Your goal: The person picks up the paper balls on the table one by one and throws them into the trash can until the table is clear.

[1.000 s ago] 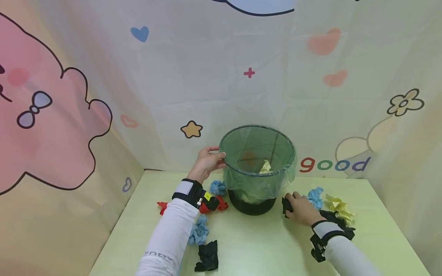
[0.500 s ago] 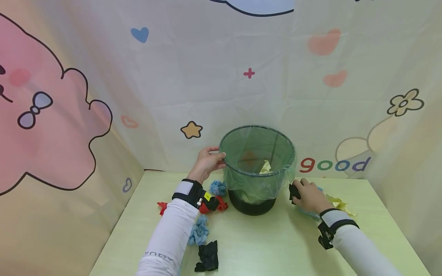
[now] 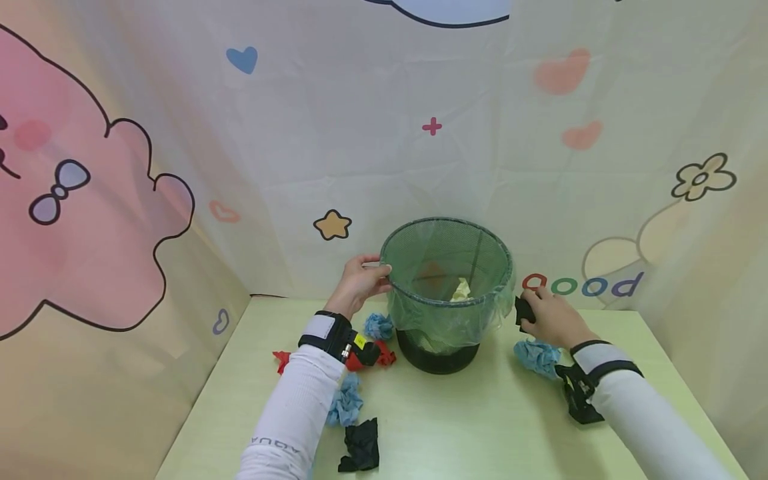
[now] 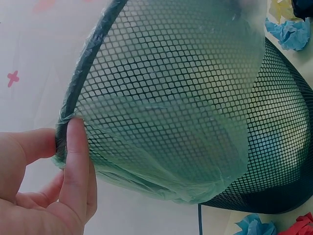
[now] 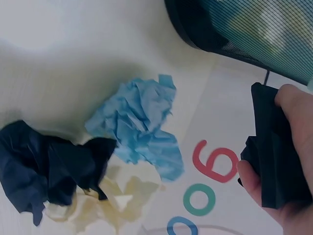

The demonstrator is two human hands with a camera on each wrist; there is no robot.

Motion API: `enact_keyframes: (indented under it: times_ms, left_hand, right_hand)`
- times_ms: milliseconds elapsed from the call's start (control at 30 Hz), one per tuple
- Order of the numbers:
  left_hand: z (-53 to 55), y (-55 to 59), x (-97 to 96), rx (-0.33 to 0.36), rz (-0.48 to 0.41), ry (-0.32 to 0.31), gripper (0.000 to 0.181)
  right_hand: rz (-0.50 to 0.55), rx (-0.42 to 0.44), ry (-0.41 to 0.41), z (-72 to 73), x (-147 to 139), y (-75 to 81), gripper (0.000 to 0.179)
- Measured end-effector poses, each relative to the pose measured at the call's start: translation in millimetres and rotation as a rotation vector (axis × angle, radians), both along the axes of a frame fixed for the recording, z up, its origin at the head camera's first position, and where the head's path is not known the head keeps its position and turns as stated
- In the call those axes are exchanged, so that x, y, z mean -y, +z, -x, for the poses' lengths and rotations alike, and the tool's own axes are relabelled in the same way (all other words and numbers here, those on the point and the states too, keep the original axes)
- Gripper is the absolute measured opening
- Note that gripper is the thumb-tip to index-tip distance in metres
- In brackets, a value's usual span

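Observation:
A mesh wastebasket [image 3: 438, 360] lined with a thin green plastic bag [image 3: 447, 327] stands at the back of the table. My left hand [image 3: 362, 283] pinches its rim on the left side, thumb and fingers over the bag's edge in the left wrist view. Crumpled yellow paper [image 3: 462, 291] shows inside. My right hand [image 3: 555, 317] holds a crumpled piece of black paper [image 5: 276, 152], raised beside the basket's right side. Under that hand lies a crumpled blue paper [image 3: 538, 358]. The right wrist view also shows another black paper [image 5: 54, 166] and a yellow one [image 5: 112, 203] close to it.
Left of the basket lie blue paper balls [image 3: 379, 326], red paper [image 3: 386, 353] partly behind the left wrist, and a black paper [image 3: 361, 445] nearer the front. A printed cloth [image 3: 288, 133] hangs behind the table [image 3: 456, 427].
My right hand has lifted the black paper from the table, rising and shifting right alongside the basket. The blue paper beneath shows more fully now. My left hand stays on the rim.

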State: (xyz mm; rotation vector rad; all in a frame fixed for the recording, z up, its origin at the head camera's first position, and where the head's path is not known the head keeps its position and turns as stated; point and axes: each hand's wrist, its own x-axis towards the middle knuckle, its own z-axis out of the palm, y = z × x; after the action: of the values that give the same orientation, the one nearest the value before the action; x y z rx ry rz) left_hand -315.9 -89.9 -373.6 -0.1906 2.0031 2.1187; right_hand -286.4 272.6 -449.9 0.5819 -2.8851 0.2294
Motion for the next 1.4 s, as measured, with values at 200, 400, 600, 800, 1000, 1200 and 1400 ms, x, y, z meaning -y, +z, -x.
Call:
enact_keyframes:
  times_ms: [200,400,600,800,1000,1200,1400]
  left_hand:
    - [-0.6,-0.1,-0.4,-0.003,0.0,-0.002,0.041]
    - [-0.7,0.8,-0.9,-0.006,0.008,-0.013,0.042]
    - [-1.2,2.8,-0.2,-0.006,0.003,-0.021,0.043]
    - [-0.5,2.3,0.3,-0.013,0.007,-0.013,0.043]
    - [1.4,-0.5,0.1,-0.014,0.004,-0.004,0.042]
    - [2.7,-2.2,-0.3,-0.016,0.007,0.002,0.041]
    - [2.1,-2.5,-0.1,-0.018,0.009,0.001,0.041]
  right_hand:
    - [-0.008,-0.016,-0.007,3.7,-6,12.1,0.04]
    - [-0.007,-0.055,-0.006,4.4,-11,29.2,0.04]
    - [-0.028,-0.048,-0.015,7.8,-14,49.3,0.04]
    - [-0.031,-0.039,-0.019,11.5,-15,64.3,0.04]
    - [-0.045,-0.055,-0.009,14.4,-14,79.8,0.04]
    - [-0.042,-0.096,0.004,15.8,-11,96.7,0.04]
    - [-0.044,-0.159,0.029,19.7,-4,110.6,0.037]
